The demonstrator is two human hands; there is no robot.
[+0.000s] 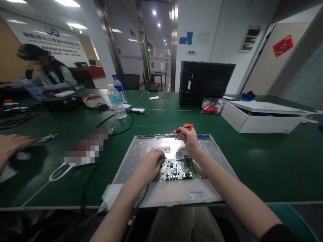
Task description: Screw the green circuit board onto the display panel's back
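Apparently midway: right hand (190, 140) grasping orange-and-black-handled screwdriver (187, 127); left hand (150, 164), grip unclear, beside green-and-white circuit board (178, 167), exposed, still on silver metal panel (131, 159).

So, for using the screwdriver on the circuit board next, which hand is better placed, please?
Probably the right hand: it holds the orange screwdriver over the metal panel. The left hand is at the left edge of the circuit board, with no visible tool.
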